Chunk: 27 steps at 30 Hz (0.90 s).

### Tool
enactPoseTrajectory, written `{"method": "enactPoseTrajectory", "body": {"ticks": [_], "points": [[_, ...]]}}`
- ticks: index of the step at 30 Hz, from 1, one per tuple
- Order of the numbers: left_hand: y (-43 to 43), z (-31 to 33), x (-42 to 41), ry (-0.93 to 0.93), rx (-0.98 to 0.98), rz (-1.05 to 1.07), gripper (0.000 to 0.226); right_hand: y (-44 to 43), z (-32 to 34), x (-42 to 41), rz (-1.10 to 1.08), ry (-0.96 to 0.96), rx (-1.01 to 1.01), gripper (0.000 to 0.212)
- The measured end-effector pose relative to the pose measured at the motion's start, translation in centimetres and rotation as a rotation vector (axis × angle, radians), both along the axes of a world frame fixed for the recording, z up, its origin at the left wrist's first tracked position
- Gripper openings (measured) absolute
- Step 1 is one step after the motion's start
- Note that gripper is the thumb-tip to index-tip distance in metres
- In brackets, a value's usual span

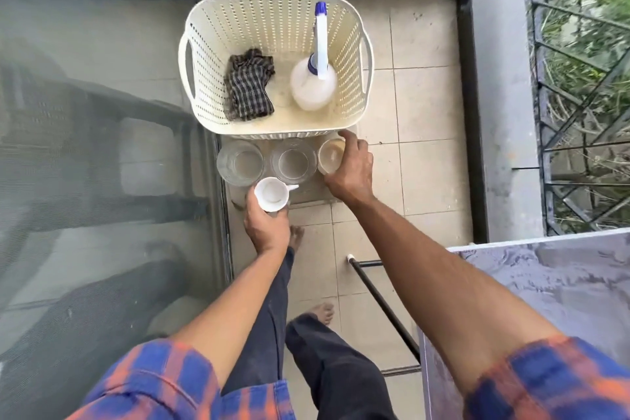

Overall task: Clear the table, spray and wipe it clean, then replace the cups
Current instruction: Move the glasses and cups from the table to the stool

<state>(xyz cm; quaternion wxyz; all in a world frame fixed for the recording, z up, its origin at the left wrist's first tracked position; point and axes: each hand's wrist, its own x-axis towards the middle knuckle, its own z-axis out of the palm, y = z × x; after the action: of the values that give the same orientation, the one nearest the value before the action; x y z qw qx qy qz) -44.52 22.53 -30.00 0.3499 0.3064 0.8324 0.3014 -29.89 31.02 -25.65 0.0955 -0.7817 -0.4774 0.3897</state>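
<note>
left hand (264,227) clamps white cup (271,194) — right hand (349,169) fingers curl round glass (330,156) by basket (272,128) edge.

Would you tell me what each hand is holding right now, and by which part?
The left hand holds the white cup around its lower body, handle free. The right hand grips the rim of the rightmost glass.

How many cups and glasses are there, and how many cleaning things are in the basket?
Clear glasses: 3, in a row in front of the basket: left, middle, and right under the right hand.
White cups: 1, held in the left hand.
Spray bottles: 1, in the basket.
Checked cloths: 1, in the basket.
Total: 6
</note>
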Motion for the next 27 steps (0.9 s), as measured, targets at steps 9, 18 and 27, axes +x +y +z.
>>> {"method": "enactPoseTrajectory", "body": {"ticks": [9, 18, 27], "points": [[0.2, -1.3, -1.0, 0.034, -0.083, -0.006, 0.056, -0.4, 0.1, -0.1, -0.135, 0.05, -0.085, 0.09], [1.1, -1.8, -1.7, 0.055, -0.178, -0.089, 0.059, -0.1, 0.4, 0.2, -0.179, 0.083, -0.093, 0.091], [1.0, 1.6, -3.4, -0.023, -0.345, -0.153, 0.072, -1.6, 3.4, 1.4, -0.265, 0.127, -0.164, 0.06]]}}
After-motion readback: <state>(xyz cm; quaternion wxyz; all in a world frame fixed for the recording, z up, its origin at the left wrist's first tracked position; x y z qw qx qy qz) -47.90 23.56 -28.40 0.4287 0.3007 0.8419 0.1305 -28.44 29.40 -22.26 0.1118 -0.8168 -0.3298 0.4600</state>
